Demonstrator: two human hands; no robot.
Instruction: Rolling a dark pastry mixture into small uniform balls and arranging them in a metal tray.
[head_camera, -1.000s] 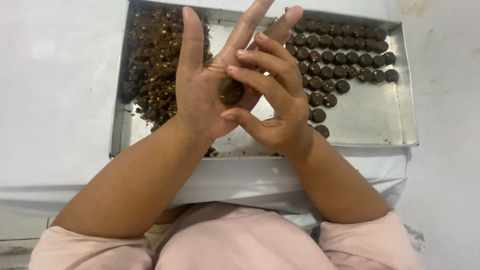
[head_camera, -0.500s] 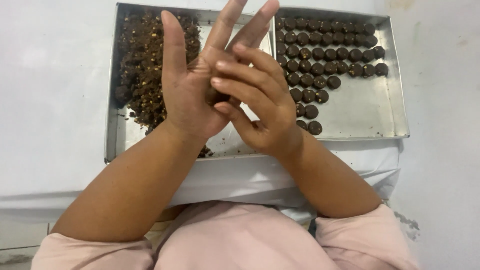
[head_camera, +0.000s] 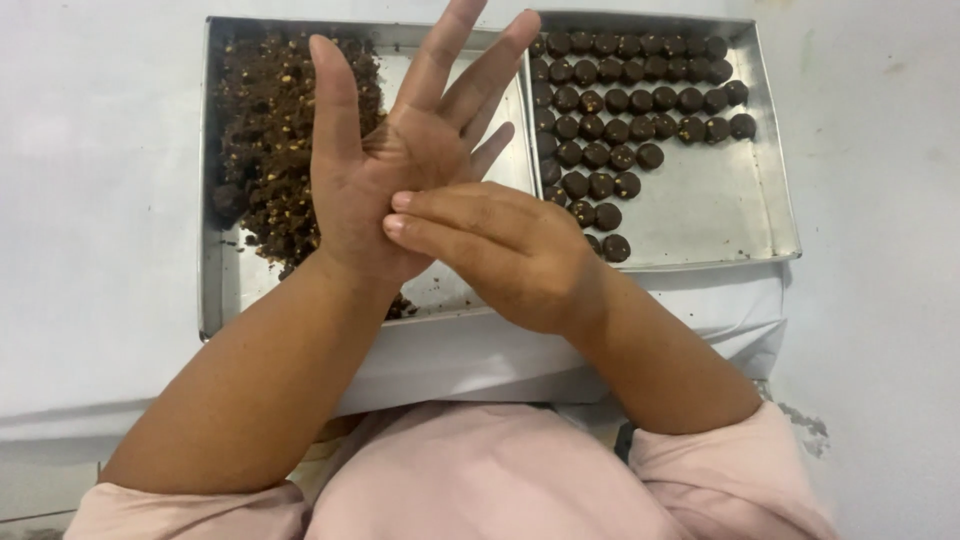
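My left hand (head_camera: 395, 165) is held palm up with its fingers spread, above two steel trays. My right hand (head_camera: 510, 250) lies flat across its palm, fingers pointing left. A dark chocolate ball pressed between the palms showed earlier; the right hand hides it now. Under the left hand, the left tray (head_camera: 208, 260) holds a heap of crumbly dark brown mix (head_camera: 265, 130) with pale bits. The right tray (head_camera: 710, 205) holds several rows of round dark chocolate balls (head_camera: 625, 110).
Both trays sit side by side on a white table (head_camera: 90, 200). A white cloth or sheet (head_camera: 470, 350) hangs over the near edge. My pink sleeves (head_camera: 720, 480) and top fill the bottom of the view.
My right hand has slid left and down across the left palm, turning palm down and covering the dark ball that showed between the palms a second ago.
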